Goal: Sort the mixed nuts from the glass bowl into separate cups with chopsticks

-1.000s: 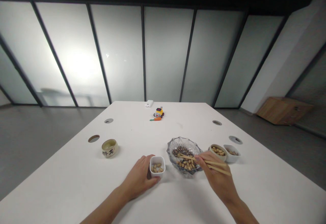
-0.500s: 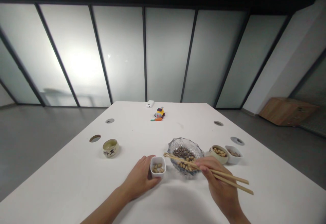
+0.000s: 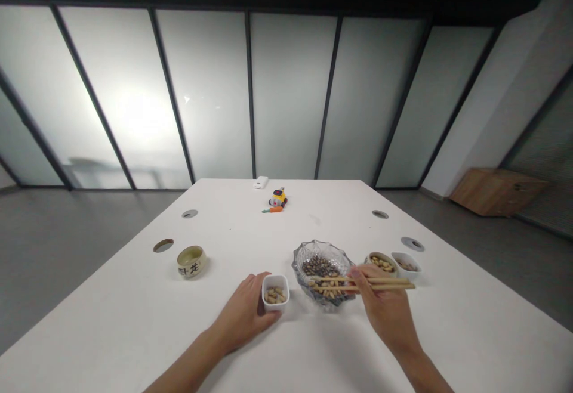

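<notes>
My left hand (image 3: 248, 309) is wrapped round the side of a small white square cup (image 3: 276, 306) on the table, with several pale nuts (image 3: 274, 295) inside. In my right hand (image 3: 382, 306) is a pair of wooden chopsticks (image 3: 385, 283). Their tips lie over a clear glass bowl (image 3: 299, 262), just above its contents. Dark seeds (image 3: 319, 265) fill the bowl's far part, and light brown nuts (image 3: 330, 288) its near part. Whether the tips pinch a nut, I cannot tell. Behind my right fingers stands a ceramic bowl of nuts (image 3: 381, 262), partly hidden.
A white dish (image 3: 406, 265) with contents stands at the right. An olive ceramic cup (image 3: 191, 261) with dark characters sits at the left. Farther back are a yellow toy car (image 3: 278, 197), an orange-handled screwdriver (image 3: 274, 209) and a white device (image 3: 261, 182). Round holes pierce the white table (image 3: 250, 232).
The chopstick tips have moved right, from the gap beside the white cup to over the glass bowl. My left hand still holds the cup. The view has shifted slightly.
</notes>
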Tool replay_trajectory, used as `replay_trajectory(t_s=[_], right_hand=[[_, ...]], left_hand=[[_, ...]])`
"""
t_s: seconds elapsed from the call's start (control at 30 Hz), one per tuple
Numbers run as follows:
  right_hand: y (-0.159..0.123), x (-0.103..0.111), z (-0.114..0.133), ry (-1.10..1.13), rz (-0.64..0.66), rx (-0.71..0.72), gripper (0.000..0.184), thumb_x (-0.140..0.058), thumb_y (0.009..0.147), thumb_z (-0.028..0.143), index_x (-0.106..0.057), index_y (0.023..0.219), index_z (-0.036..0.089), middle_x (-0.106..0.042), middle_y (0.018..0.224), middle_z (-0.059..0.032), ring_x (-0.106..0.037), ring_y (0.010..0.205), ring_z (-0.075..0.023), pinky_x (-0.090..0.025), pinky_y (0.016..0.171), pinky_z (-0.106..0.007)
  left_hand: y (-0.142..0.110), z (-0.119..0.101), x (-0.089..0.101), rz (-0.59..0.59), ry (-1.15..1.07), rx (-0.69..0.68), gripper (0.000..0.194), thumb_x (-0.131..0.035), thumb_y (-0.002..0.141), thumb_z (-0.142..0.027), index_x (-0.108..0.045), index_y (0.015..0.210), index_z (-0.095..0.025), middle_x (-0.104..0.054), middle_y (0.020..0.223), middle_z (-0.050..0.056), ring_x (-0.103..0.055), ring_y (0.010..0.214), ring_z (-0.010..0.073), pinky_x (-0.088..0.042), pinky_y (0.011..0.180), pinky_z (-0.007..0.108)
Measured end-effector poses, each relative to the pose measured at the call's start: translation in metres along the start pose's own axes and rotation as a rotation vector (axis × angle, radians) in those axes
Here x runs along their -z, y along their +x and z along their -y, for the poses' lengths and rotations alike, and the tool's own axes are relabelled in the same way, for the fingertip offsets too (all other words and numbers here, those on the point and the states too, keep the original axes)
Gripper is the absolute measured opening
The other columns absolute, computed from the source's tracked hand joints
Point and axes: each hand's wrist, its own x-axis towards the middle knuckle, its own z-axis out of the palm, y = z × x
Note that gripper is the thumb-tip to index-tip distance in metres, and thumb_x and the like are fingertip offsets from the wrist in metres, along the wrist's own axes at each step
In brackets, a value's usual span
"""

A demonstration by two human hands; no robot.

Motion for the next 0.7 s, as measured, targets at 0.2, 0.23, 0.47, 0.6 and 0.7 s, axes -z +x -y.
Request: replay_trajectory(t_s=[0.2, 0.23, 0.47, 0.6, 0.7], right_hand=[[-0.002, -0.004, -0.01, 0.095, 0.066, -0.095, 0.045, -0.063, 0.101, 0.062, -0.077, 0.082, 0.024, -0.078, 0.081, -0.0068, -0.077, 0.07, -0.0239, -0.067, 0.061, -0.035], [-0.003, -0.004, -0.012, 0.115, 0.074, -0.113, 0.044, -0.063, 0.101, 0.062, -0.076, 0.083, 0.024, -0.079, 0.082, -0.0071, -0.077, 0.07, -0.024, -0.068, 0.06, -0.035], [0.0, -0.007, -0.022, 0.131, 0.074, -0.144, 0.051, -0.06, 0.101, 0.068, -0.076, 0.08, 0.024, -0.078, 0.082, -0.0086, -0.078, 0.07, -0.0249, -0.071, 0.061, -0.038], [0.001, -0.006, -0.02, 0.141, 0.062, -0.168, 0.052, -0.062, 0.098, 0.07, -0.076, 0.076, 0.025, -0.075, 0.077, -0.0079, -0.077, 0.068, -0.025, -0.071, 0.059, -0.037], [0.001, -0.006, -0.02, 0.128, 0.056, -0.184, 0.055, -0.061, 0.097, 0.073, -0.076, 0.076, 0.024, -0.075, 0.077, -0.0083, -0.077, 0.069, -0.0255, -0.071, 0.062, -0.039]], left_hand=[[-0.001, 0.0, 0.0, -0.014, -0.005, -0.002, 0.056, -0.08, 0.081, -0.024, -0.061, 0.133, -0.025, -0.072, 0.124, 0.01, -0.066, 0.117, 0.0332, -0.05, 0.106, 0.044], [-0.001, 0.0, 0.0, -0.011, -0.005, -0.002, 0.056, -0.079, 0.081, -0.023, -0.061, 0.134, -0.024, -0.072, 0.124, 0.01, -0.065, 0.117, 0.0332, -0.05, 0.107, 0.044], [-0.001, 0.0, 0.0, 0.013, -0.024, 0.009, 0.057, -0.079, 0.082, -0.024, -0.06, 0.135, -0.022, -0.07, 0.127, 0.011, -0.063, 0.121, 0.0337, -0.047, 0.11, 0.046], [0.0, -0.001, 0.0, 0.009, -0.024, 0.011, 0.057, -0.079, 0.081, -0.023, -0.06, 0.135, -0.022, -0.07, 0.128, 0.011, -0.063, 0.121, 0.0337, -0.047, 0.11, 0.045], [0.0, 0.0, 0.0, 0.01, -0.019, 0.007, 0.056, -0.079, 0.081, -0.023, -0.061, 0.135, -0.022, -0.07, 0.127, 0.011, -0.064, 0.12, 0.0336, -0.048, 0.109, 0.045]])
